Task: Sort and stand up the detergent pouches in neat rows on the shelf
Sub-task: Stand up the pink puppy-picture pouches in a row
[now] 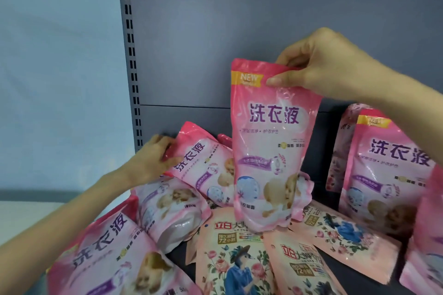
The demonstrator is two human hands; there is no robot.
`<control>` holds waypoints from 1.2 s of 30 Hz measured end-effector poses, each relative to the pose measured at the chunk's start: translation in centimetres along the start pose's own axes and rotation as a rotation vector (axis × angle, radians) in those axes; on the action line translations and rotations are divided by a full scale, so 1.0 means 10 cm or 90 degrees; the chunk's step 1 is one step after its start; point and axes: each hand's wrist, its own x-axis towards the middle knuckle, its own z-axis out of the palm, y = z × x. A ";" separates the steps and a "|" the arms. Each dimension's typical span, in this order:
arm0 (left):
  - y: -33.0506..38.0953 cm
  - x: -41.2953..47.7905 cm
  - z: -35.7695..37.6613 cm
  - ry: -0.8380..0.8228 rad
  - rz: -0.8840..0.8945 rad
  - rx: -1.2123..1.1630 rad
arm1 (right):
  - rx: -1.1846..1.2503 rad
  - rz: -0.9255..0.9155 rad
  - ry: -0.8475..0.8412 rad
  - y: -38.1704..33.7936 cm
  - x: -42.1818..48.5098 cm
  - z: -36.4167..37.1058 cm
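My right hand pinches the top edge of a pink detergent pouch and holds it upright above the pile. My left hand grips the top of a second pink pouch that leans tilted at the back left of the shelf. Another pink pouch stands upright at the right. Several pink pouches and peach floral pouches lie flat in a heap on the dark shelf.
A grey back panel rises behind the pile. A slotted metal upright marks the shelf's left edge, with a pale wall beyond it. More pink pouches crowd the right border.
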 end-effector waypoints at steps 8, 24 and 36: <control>-0.08 0.03 0.00 -0.008 -0.103 -0.195 | -0.069 0.056 -0.001 0.25 -0.03 0.01; -0.16 0.00 0.07 -0.019 -0.134 -0.341 | -0.251 0.206 0.122 0.51 0.38 -0.22; -0.15 0.00 0.01 -0.046 -0.138 -0.339 | -0.415 0.347 0.005 0.86 0.56 0.06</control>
